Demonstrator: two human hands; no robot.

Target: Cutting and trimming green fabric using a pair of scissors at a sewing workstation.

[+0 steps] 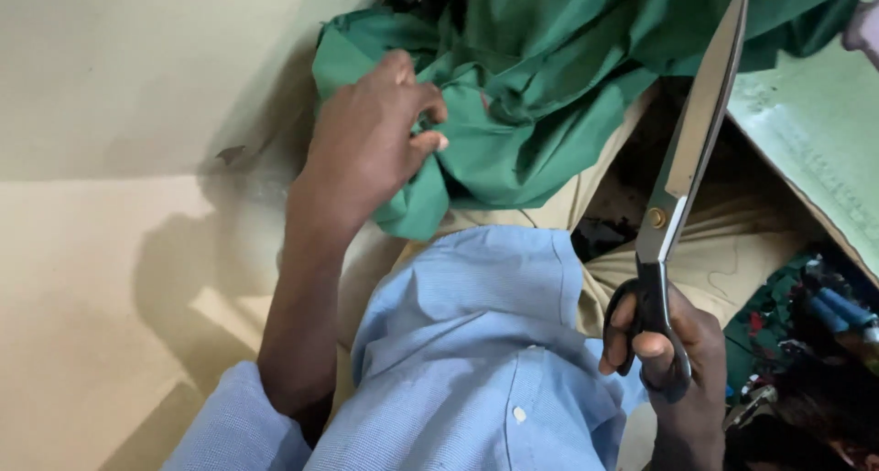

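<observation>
1. The left hand is pinching the bunched green cloth on the lap.
2. The right hand is gripping shut tailor's scissors (blades raised, clear of cloth).
3. Judging by this, cutting needs an edge pulled flat first.

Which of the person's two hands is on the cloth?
The left hand: its fingers pinch the crumpled green cloth. The right hand is off it, gripping the black-handled steel scissors, blades closed and pointing up.
</observation>
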